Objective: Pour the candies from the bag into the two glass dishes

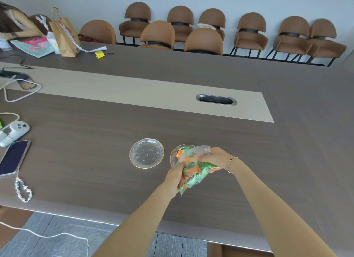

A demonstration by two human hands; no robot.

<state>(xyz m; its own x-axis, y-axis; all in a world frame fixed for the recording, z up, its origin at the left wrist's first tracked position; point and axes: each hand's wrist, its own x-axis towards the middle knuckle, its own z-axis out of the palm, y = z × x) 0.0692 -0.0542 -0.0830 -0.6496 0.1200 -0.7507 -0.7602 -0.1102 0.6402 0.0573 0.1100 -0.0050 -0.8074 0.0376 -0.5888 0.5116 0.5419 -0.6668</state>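
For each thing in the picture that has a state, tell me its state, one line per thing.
left dish: empty, flat on the table.
right dish: partly hidden by the bag; one orange candy over it.
bag: held above the table, full of candies.
left hand: gripping the bag's lower end.
right hand: gripping the bag's upper end.
phone: screen dark.

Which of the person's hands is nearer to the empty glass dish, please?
Left. The left hand grips the candy bag just right of the empty dish; the right hand is farther right.
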